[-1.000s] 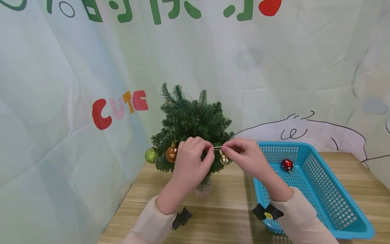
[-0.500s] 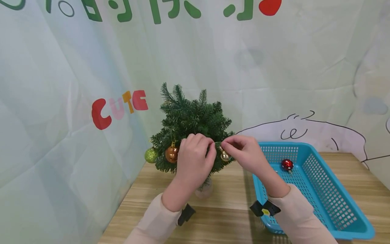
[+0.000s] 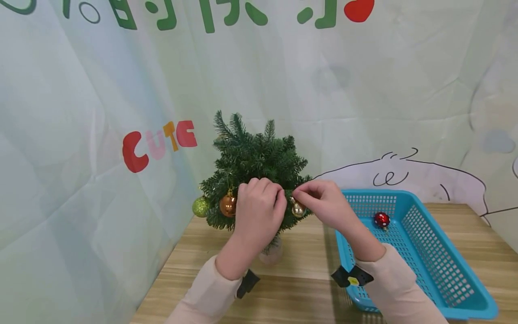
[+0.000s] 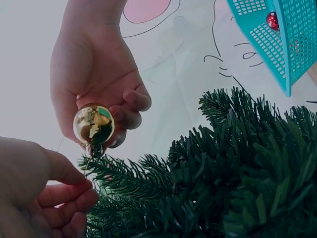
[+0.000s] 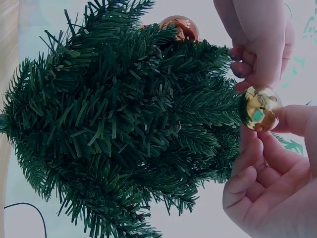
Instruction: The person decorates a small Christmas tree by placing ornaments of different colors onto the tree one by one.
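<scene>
Pinching thread (image 4: 87,167) of gold ball (image 4: 93,123), left hand (image 3: 257,211) and right hand (image 3: 327,203) both curled, just beside tree (image 3: 261,157). Probably light, rigid, slippery; better held by thread or cap (image 4: 95,149).

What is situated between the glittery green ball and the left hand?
A shiny copper ball, with some tree branches, lies between the green ball and the left hand; the head view shows this.

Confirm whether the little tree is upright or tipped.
Upright: the tree stands with its base on the table, branches rising above it.
</scene>
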### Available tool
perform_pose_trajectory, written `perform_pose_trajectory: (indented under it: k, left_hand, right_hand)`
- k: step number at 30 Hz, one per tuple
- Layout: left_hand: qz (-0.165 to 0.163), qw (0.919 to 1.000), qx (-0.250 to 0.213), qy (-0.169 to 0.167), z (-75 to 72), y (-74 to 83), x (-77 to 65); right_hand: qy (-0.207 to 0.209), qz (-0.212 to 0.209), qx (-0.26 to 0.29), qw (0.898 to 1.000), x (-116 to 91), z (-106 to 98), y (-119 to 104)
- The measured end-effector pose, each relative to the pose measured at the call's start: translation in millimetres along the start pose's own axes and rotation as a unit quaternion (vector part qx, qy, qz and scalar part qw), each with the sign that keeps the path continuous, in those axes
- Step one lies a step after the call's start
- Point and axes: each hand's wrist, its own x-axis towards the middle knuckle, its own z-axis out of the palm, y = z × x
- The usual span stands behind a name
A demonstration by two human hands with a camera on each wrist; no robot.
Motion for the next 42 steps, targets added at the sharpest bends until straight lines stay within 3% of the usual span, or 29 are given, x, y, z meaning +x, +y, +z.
perform_pose_trajectory:
  k: [11, 20, 28, 35, 42]
  left_hand:
    - [0.002, 0.9997, -0.025, -0.005, -0.1, 0.4, -9.4]
    - [-0.053, 0.9890, -0.108, 0.086, 1.6, 11.9, -20.4]
    - [-0.147, 0.9792, -0.065, 0.124, 18.6, 26.3, -20.9]
    - [-0.143, 0.9771, -0.003, 0.158, 31.7, 28.3, -21.6]
    - [-0.138, 0.9739, -0.023, 0.179, 28.2, 21.8, -21.1]
  right_hand:
    - [-0.026, -0.010, 0.006, 1.000, -7, -2, 7]
    - [-0.011, -0.018, -0.020, 1.000, -13, -11, 12]
    - [0.011, 0.030, -0.031, 0.999, -17, -25, 19]
    - [0.008, 0.078, -0.028, 0.997, -20, -39, 31]
    - [0.002, 0.096, -0.033, 0.995, -20, -56, 48]
